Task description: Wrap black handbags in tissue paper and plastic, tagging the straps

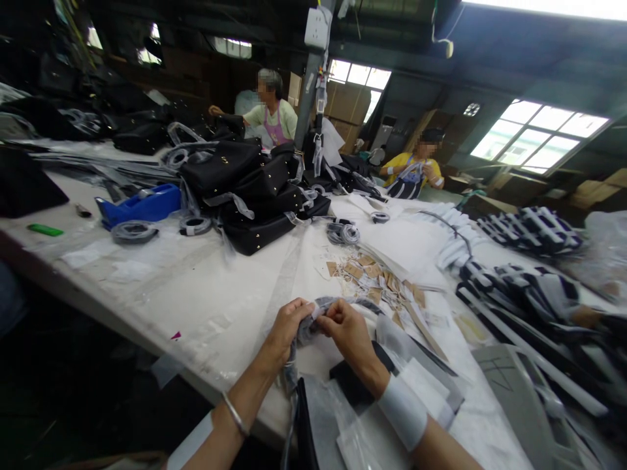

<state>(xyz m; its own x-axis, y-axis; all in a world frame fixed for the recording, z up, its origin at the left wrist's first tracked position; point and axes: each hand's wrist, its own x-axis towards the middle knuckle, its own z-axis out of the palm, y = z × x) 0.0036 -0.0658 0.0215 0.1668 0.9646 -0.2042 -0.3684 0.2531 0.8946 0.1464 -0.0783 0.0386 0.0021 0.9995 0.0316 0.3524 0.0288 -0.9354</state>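
My left hand (290,328) pinches a dark bag strap (290,369) wrapped in clear film. Close beside it, my right hand (349,331) has its thumb and fingers pressed together on the same wrapped strap. The strap curves up between both hands and hangs down past the left wrist. Under my right forearm lies a black and grey bag (326,418), partly covered by thin white sheets and film. What the fingertips pinch exactly is too small to tell. Just beyond my hands lie several brown paper tags (369,271) with strings.
Black handbags (245,189) are piled on the white table (220,300), beside a blue tape dispenser (142,205) and coiled wrapped straps (343,232). White paper sheets (406,241) and bundled straps (529,294) lie right. A post (309,91) and two co-workers are behind.
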